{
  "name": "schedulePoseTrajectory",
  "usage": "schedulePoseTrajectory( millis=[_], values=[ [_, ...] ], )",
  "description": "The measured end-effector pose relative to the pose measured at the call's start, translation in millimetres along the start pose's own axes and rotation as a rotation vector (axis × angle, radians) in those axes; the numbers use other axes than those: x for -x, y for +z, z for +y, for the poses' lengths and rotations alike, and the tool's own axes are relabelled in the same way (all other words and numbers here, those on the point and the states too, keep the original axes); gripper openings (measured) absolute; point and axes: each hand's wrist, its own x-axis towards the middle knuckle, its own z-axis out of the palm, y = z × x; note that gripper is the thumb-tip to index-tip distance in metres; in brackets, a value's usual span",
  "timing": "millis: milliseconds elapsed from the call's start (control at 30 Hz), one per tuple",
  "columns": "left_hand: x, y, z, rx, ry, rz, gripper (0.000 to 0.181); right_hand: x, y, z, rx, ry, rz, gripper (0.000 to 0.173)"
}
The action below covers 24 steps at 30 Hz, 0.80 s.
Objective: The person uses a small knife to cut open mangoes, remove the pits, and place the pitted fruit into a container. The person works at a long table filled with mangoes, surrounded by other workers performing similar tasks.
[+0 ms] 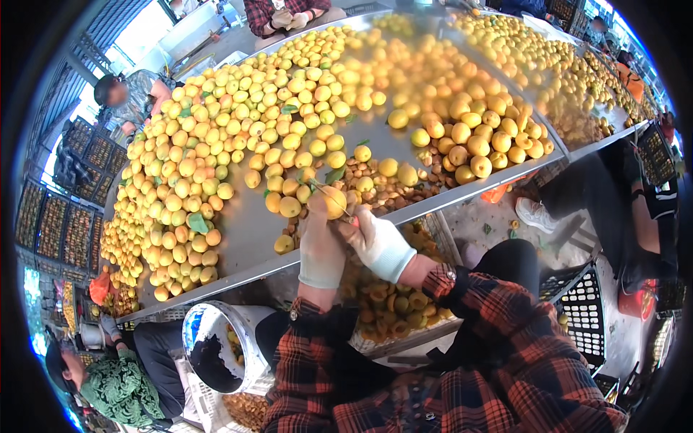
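Note:
My left hand [323,246], in a white glove, grips a yellow-orange apricot [334,202] just above the table's front rim. Close beside it my right hand [381,243], gloved too, is closed on a slim tool [354,221] with a reddish end; its exact kind is too small to tell. A thin line like a wire or stem crosses the apricot. Whole apricots [289,207] lie just beyond my hands on the metal table [246,238]. Brown apricot stones [390,194] are heaped along the rim to the right. Below my hands, a crate [403,343] holds halved apricots [392,306].
A white bucket [246,325] with dark residue stands at my left knee. A black plastic crate [584,314] is at right. A person in green [122,384] sits at left; another's gloved hands [289,20] show across the table. Stacked crates [59,227] line the left.

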Motion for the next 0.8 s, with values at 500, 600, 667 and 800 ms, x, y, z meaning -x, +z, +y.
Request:
schedulePoseTrajectory(
  millis=[500, 600, 667, 800],
  values=[
    [-5.7, 31.4, 3.8, 1.127, -0.61, 0.038, 0.055, -24.2, -44.3, -21.7, 0.004, -0.028, 0.3, 0.033],
    [4.0, 48.3, 13.7, 0.89, -0.468, 0.198, 0.05, -28.0, -25.5, -20.2, -0.113, 0.108, 0.294, 0.039],
    [6.0, 49.0, 24.2, 0.604, -0.354, 0.235, 0.042, -27.0, -23.7, -20.8, -0.135, 0.175, 0.335, 0.039],
    [6.0, 49.6, 31.0, 0.586, -0.32, 0.32, 0.036, -28.1, -15.9, -21.6, -0.025, 0.111, 0.344, 0.034]
  ],
)
